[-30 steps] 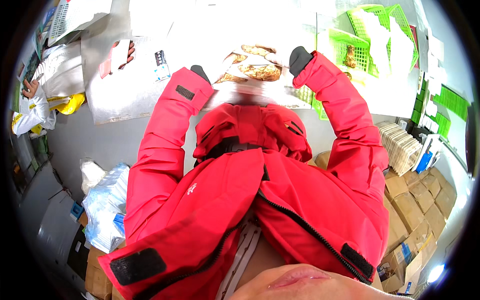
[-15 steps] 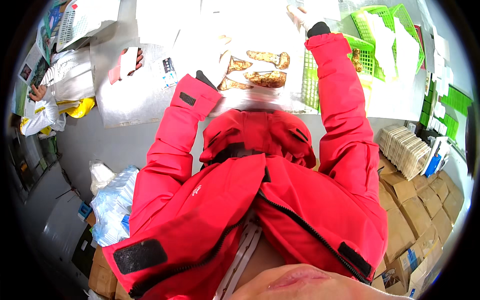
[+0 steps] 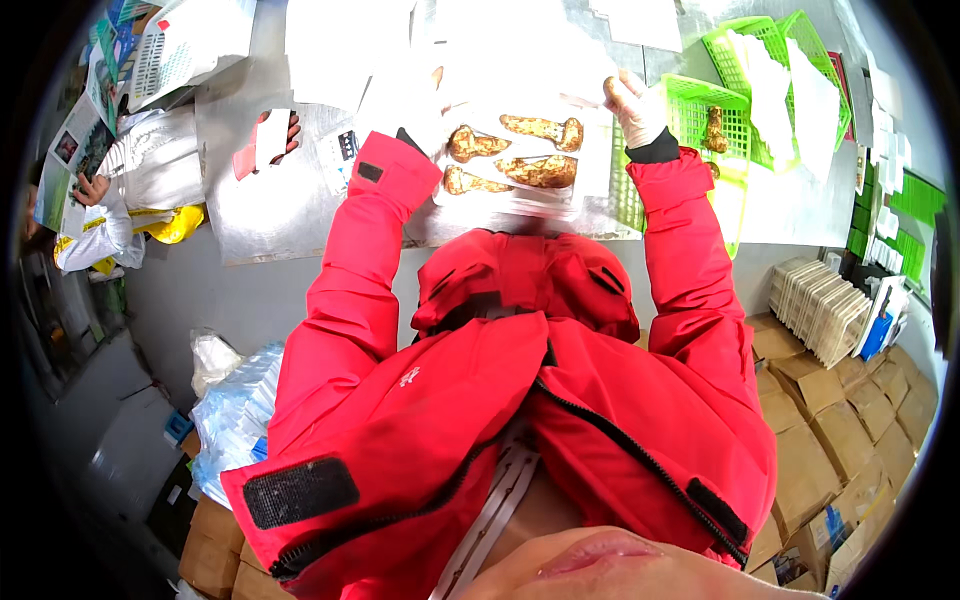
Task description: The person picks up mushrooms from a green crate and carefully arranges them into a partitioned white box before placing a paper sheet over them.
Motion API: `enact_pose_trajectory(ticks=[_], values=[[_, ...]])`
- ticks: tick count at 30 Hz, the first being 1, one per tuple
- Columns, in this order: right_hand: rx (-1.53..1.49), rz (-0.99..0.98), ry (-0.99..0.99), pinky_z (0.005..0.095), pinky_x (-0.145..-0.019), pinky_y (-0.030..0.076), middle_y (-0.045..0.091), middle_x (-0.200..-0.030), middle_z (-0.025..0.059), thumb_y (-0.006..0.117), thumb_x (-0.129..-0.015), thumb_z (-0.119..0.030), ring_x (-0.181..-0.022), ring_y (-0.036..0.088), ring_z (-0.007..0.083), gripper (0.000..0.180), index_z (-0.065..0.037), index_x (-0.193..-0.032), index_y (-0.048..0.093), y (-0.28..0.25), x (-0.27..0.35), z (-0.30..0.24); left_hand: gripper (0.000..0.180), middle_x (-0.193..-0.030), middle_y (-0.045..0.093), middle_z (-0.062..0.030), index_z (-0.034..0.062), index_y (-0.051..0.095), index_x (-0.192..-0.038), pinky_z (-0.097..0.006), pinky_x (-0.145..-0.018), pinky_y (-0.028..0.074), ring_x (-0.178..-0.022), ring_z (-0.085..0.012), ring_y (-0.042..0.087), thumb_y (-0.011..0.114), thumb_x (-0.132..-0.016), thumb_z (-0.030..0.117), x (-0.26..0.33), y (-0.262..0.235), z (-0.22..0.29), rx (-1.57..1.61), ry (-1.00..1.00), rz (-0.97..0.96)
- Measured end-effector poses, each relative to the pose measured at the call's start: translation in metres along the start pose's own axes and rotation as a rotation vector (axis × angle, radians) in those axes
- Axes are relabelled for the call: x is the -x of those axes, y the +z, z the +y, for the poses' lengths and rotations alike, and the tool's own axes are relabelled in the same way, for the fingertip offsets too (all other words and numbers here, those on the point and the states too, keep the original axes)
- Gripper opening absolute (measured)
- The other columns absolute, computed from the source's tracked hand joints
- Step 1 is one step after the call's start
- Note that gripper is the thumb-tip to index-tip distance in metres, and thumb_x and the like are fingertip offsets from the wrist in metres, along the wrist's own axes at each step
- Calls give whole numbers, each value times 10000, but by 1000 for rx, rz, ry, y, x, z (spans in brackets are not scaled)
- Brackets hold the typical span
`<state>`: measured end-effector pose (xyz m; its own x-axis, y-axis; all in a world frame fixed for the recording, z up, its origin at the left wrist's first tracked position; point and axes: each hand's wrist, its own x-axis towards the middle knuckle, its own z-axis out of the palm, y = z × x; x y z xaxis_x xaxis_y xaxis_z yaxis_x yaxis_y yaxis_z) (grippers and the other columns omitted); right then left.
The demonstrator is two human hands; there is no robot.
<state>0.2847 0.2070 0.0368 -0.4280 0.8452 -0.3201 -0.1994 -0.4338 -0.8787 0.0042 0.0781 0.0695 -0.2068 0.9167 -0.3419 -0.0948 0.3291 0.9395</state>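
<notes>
Several brown-and-cream mushrooms (image 3: 540, 172) with thick stems lie in a shallow white tray (image 3: 540, 208) on the metal table in front of me. My left hand (image 3: 424, 122), in a pale glove, is at the tray's left side; glare washes out most of its fingers, and one fingertip shows beyond. Past the tray's upper right corner is my right hand (image 3: 633, 108), also gloved. Its fingers are curled together, and the bright white area beside them hides what they grip, if anything. Both forearms are in red sleeves.
Green baskets (image 3: 708, 92) stand at the right, one with a mushroom (image 3: 716, 130) in it. A red glove (image 3: 270, 145) lies left on the metal table (image 3: 270, 220). Another person's hand (image 3: 92, 190) holds a printed sheet at far left. Cardboard boxes (image 3: 800, 450) fill the lower right.
My right hand has come back toward me, from the table's far side to beside the tray. The left mushrooms lie differently, and my left hand has shifted slightly up and left of them.
</notes>
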Motion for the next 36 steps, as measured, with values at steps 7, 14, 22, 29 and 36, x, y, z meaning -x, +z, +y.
enact_pose_trajectory(ticks=[7,14,22,29,36], values=[[799,-102,-192,346,-934,366,491,-1079,117,659,-774,-336,-970,460,194,385,-39,-1013,599,18,9,26,499,-1133,510,-123,-28,438,-1207,-252,-773,464,-937,-137,517,649,-757,14,8,-11,-43,69,42,67],[994,31,-111,338,-893,384,598,-855,121,667,-754,-298,-894,536,195,302,-9,-843,645,17,10,28,290,-1084,577,-113,67,545,-1116,-343,-825,453,-965,-232,558,542,-838,151,-16,-11,-66,-932,322,99],[1366,-128,-462,387,-805,432,580,-971,146,567,-776,-235,-901,543,327,244,-57,-941,594,77,50,3,312,-1101,577,-116,124,598,-1068,-415,-948,349,-1069,-286,482,466,-856,310,-17,14,-35,-1360,269,-42],[1335,-184,-270,369,-798,453,620,-965,141,537,-826,-247,-908,578,285,309,-72,-1075,596,89,32,22,357,-1042,587,-156,86,560,-1072,-481,-962,303,-1017,-298,531,639,-758,236,26,23,9,-1460,620,224],[494,250,-319,259,-763,464,637,-925,85,553,-816,-126,-828,596,168,283,-44,-1084,597,3,53,15,344,-1035,611,-79,91,506,-1183,-527,-1024,209,-1104,-214,501,485,-871,234,25,10,-19,-1363,532,85]])
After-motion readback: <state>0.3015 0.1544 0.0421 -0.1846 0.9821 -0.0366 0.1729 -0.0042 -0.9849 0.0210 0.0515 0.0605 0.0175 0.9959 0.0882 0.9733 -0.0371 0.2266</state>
